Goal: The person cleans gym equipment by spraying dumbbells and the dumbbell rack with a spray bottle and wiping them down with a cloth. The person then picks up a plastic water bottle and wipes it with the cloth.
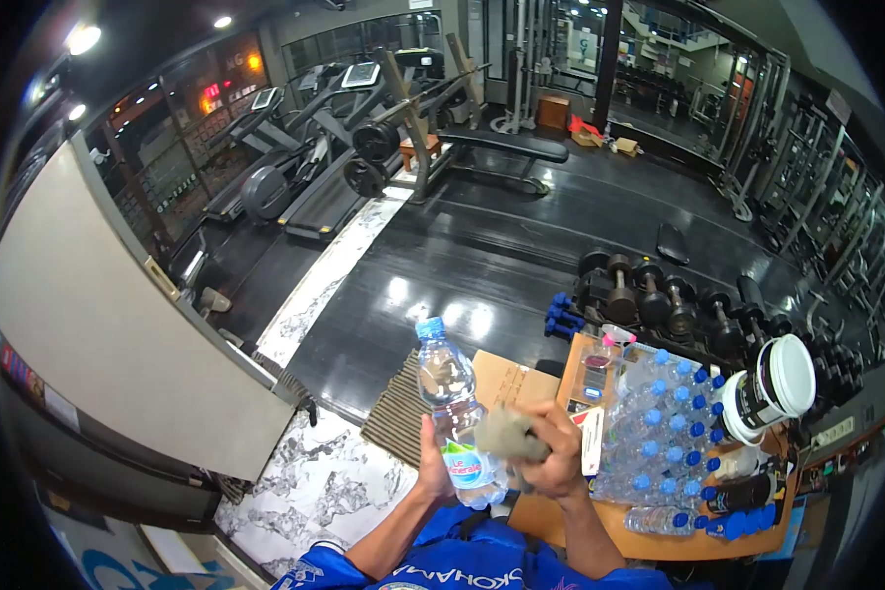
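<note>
A clear plastic water bottle [448, 379] with a blue cap and a printed label stands nearly upright in front of me, slightly tilted. My left hand [435, 467] is closed around its lower part from the left side. In my right hand [559, 447] is a greyish cloth [511, 436], bunched up and somewhat blurred, close against the bottle's right side. Whether the cloth touches the bottle I cannot tell for sure. The fingers of the right hand are wrapped round the cloth.
On the wooden table [551, 521] to the right stand several blue-capped bottles [649, 433], a spray bottle [600, 359] with a pink head and a white bucket [789, 376]. Behind it is a dumbbell rack [659, 300]. A cardboard box [509, 379] lies beyond my hands; a pale panel [118, 324] rises at left.
</note>
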A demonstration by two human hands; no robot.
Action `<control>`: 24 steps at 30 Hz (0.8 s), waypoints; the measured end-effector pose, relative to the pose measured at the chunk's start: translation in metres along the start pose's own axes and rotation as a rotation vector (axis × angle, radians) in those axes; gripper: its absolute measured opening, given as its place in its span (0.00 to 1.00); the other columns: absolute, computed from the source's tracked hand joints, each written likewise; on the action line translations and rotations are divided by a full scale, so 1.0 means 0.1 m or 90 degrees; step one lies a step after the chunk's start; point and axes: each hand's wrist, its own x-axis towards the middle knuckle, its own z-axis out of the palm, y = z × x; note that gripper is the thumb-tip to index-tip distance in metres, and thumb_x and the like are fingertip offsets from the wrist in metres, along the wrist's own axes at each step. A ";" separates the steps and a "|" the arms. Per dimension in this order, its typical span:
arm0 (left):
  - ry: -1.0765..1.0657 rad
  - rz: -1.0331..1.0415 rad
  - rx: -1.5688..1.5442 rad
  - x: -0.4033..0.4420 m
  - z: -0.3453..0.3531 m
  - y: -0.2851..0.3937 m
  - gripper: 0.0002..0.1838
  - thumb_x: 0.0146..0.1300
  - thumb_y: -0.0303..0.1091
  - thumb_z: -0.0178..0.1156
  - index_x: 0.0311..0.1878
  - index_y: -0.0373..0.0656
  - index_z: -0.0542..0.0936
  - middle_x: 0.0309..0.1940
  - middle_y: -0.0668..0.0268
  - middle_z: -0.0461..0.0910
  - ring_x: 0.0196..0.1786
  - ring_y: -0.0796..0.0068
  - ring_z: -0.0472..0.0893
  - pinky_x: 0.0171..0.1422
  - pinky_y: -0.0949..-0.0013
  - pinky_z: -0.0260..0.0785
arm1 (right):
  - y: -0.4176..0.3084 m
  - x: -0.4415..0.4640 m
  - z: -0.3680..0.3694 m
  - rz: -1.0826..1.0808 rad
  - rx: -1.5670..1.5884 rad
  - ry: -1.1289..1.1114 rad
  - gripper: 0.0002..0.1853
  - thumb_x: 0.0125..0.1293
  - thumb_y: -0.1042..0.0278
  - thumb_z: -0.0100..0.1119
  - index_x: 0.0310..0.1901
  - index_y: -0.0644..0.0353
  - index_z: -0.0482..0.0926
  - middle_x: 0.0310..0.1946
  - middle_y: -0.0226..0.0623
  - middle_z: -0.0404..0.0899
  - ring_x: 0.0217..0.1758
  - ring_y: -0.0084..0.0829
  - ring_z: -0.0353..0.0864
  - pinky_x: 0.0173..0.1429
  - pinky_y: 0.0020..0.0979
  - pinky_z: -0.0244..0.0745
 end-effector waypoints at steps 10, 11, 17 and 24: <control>-0.138 -0.066 -0.008 0.45 -0.09 -0.15 0.42 0.70 0.69 0.30 0.62 0.38 0.71 0.49 0.57 0.80 0.47 0.61 0.82 0.54 0.58 0.77 | 0.07 -0.63 -0.01 -0.067 -0.143 -0.078 0.30 0.43 0.65 0.73 0.55 0.47 0.84 0.41 0.31 0.81 0.49 0.33 0.80 0.51 0.37 0.77; -0.170 -0.080 -0.040 0.47 -0.16 -0.21 0.43 0.69 0.71 0.31 0.63 0.39 0.70 0.51 0.58 0.79 0.47 0.62 0.81 0.53 0.58 0.77 | 0.12 -0.68 -0.05 -0.047 -0.076 -0.084 0.30 0.43 0.66 0.73 0.55 0.48 0.84 0.40 0.31 0.81 0.49 0.33 0.81 0.51 0.37 0.77; -0.133 -0.100 0.017 0.40 0.16 -0.42 0.38 0.71 0.67 0.39 0.69 0.45 0.65 0.60 0.58 0.75 0.62 0.61 0.75 0.67 0.53 0.68 | 0.42 -0.59 -0.16 0.128 -0.025 0.178 0.27 0.53 0.68 0.69 0.58 0.58 0.79 0.46 0.42 0.78 0.51 0.42 0.79 0.54 0.37 0.76; -0.095 -0.185 0.034 0.52 0.17 -0.54 0.33 0.76 0.60 0.36 0.67 0.41 0.67 0.60 0.58 0.75 0.62 0.63 0.76 0.67 0.56 0.68 | 0.27 -0.34 -0.09 0.187 -0.102 0.130 0.26 0.57 0.77 0.60 0.60 0.59 0.76 0.52 0.48 0.72 0.54 0.49 0.75 0.58 0.39 0.72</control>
